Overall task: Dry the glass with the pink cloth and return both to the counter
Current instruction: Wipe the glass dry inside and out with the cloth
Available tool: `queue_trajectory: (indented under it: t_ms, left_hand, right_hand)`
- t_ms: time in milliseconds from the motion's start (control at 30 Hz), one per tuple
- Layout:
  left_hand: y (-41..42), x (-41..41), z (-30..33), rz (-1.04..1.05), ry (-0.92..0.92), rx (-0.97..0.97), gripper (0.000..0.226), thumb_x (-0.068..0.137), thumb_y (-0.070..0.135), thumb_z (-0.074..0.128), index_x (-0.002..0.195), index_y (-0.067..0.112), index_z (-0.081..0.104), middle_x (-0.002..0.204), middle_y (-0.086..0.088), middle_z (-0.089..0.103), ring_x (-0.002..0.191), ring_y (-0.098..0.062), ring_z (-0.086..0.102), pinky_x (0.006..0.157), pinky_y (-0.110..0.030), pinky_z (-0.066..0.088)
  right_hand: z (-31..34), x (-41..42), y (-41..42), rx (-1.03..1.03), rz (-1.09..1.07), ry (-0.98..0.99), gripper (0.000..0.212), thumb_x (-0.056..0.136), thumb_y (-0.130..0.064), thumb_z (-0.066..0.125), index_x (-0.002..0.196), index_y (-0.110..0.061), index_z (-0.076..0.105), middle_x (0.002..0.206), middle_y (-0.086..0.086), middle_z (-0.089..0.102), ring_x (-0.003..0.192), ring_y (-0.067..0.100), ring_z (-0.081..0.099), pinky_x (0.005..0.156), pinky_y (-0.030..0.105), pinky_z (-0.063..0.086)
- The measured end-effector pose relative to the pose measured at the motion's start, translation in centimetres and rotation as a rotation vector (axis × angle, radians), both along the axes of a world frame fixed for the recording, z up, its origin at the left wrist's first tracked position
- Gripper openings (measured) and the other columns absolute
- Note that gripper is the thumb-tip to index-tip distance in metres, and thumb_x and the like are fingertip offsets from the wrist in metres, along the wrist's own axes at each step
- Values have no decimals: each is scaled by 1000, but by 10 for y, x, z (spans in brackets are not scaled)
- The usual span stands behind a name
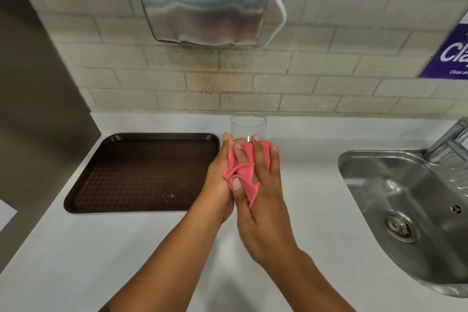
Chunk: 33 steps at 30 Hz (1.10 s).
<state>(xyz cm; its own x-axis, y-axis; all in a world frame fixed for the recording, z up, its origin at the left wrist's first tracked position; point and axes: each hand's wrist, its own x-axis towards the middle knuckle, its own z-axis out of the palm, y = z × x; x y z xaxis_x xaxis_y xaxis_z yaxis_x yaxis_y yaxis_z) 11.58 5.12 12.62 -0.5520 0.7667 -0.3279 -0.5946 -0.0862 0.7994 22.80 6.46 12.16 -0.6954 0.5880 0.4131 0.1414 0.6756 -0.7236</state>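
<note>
Nearest the viewer, two forearms converge above the white counter (152,248). The right hand (260,185) lies flat over the pink cloth (243,172), fingers spread and pressing it against the lower wall of the glass (248,126). The left hand (219,175) closes around glass and cloth from the other side, thumb pinning a fold. The glass is held clear of the counter, mouth pointing away. Beside it lie a brown tray (141,172), left, and a steel sink (405,197), right; beyond, a tiled wall and metal dispenser (202,2). Step in hand: wiping the outside. Next move, by judgement: turning the glass within the cloth, then drying its interior
</note>
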Motion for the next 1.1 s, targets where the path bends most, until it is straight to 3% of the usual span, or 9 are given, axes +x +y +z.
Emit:
queue_trajectory:
  t_ms: [133, 233, 300, 367, 467, 600, 700, 800, 1100]
  left_hand:
    - [-3, 9, -4, -30, 206, -25, 37, 107, 53, 44, 112, 36, 77, 101, 13, 85, 91, 0, 79, 63, -15, 59]
    - [-1, 14, -2, -14, 247, -65, 48, 108, 60, 36, 123, 35, 74, 107, 4, 84, 100, -16, 80, 77, -31, 65]
    - [-2, 13, 0, 28, 227, -72, 54, 106, 63, 37, 122, 28, 75, 104, -7, 85, 93, -27, 82, 82, -44, 66]
    - [-3, 10, 2, 52, 215, -62, 57, 104, 66, 40, 115, 24, 78, 99, -13, 84, 84, -32, 82, 77, -50, 66]
    - [-2, 1, 4, 57, 188, -52, 58, 104, 66, 41, 113, 22, 79, 98, -20, 80, 78, -30, 76, 77, -51, 63]
    - [-1, -5, 2, 76, 169, -89, 59, 103, 65, 42, 118, 20, 77, 96, -14, 80, 73, -21, 75, 74, -40, 61]
    - [-1, -1, 1, 79, 127, -143, 62, 102, 66, 47, 120, 16, 78, 113, -18, 81, 101, -35, 79, 95, -50, 62]
    - [0, 1, 2, 92, 121, -159, 63, 102, 65, 46, 121, 14, 78, 118, -19, 80, 113, -37, 76, 101, -52, 59]
    - [3, -3, 4, 180, 525, -241, 47, 111, 54, 32, 118, 22, 66, 104, -6, 74, 77, -12, 68, 65, -27, 51]
  right_hand:
    - [23, -17, 27, 69, -68, -98, 58, 108, -42, 35, 163, -46, 15, 175, -16, -12, 161, 15, -17, 124, 26, 3]
    - [44, -26, 51, -21, -80, -52, 57, 110, -37, 43, 160, -51, 20, 176, -13, -2, 161, 23, 15, 126, 38, 30]
    - [49, -26, 58, -271, -64, 28, 48, 109, -46, 43, 155, -53, 32, 172, -3, 27, 142, 26, 54, 105, 47, 57]
    - [45, -21, 57, -551, -49, 104, 41, 105, -58, 42, 138, -40, 58, 131, 5, 74, 103, 23, 78, 79, 46, 67]
    - [24, -9, 47, -738, -53, 120, 51, 97, -72, 40, 120, -39, 70, 96, -2, 84, 82, 23, 82, 69, 39, 66]
    - [-7, 3, 29, -891, -52, 137, 57, 88, -77, 45, 115, -37, 74, 98, 3, 84, 89, 28, 81, 77, 43, 65]
    - [-18, 8, 22, -872, -52, 118, 38, 87, -74, 50, 106, -53, 75, 105, 2, 83, 100, 25, 79, 93, 47, 61]
    - [-13, 11, 21, -728, 4, 43, 28, 90, -64, 58, 114, -55, 69, 111, -12, 81, 100, 5, 77, 91, 31, 61]
    - [-2, 8, 19, -639, -49, 77, 42, 91, -53, 62, 128, -34, 64, 108, -6, 80, 89, 6, 79, 70, 11, 58]
